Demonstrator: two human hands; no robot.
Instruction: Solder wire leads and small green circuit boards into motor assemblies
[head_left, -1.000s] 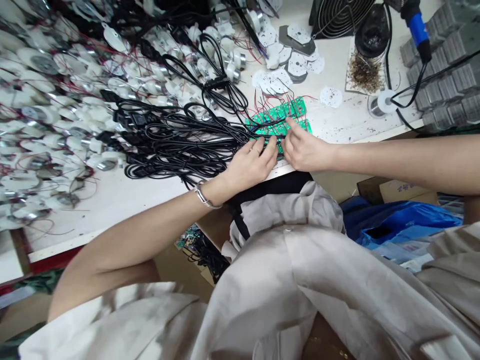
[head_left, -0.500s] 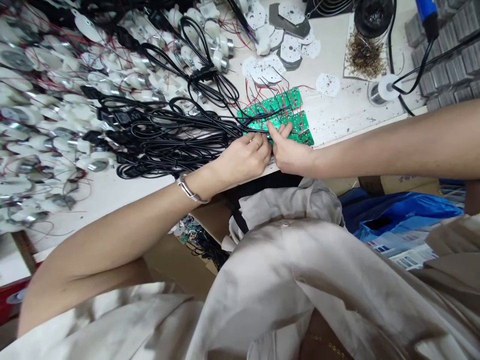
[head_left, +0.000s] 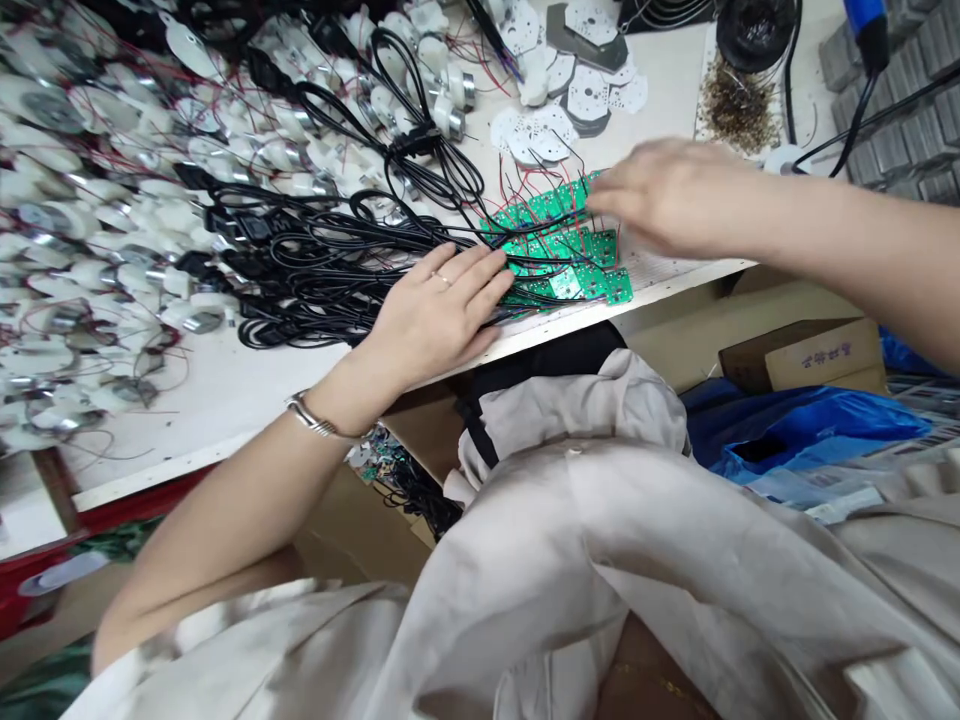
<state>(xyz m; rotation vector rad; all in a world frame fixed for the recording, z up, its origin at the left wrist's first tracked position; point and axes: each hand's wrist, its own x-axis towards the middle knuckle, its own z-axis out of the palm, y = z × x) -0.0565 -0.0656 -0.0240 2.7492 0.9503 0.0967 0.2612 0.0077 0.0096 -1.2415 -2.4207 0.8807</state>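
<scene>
My left hand (head_left: 442, 305) lies flat with its fingers stretched over the black power cords (head_left: 322, 270), its fingertips at the left edge of the green circuit boards (head_left: 596, 250). These boards lie in rows near the table's front edge, with red and black wires rising from them. At their upper right corner is my right hand (head_left: 667, 195), blurred by motion. Its fingertips reach the end of the top row; whether they grip anything is not clear.
White motors (head_left: 97, 215) with red wires are heaped on the left. White and grey plates (head_left: 589, 95) lie behind the boards. A blue-handled tool (head_left: 866, 30), a tray of brown scraps (head_left: 739, 105) and stacked grey blocks (head_left: 911, 110) stand at the back right. Below is a cardboard box (head_left: 825, 355).
My right hand has moved away from my left, up and right to the boards' far corner. My left hand has shifted left and opened flat over the cords.
</scene>
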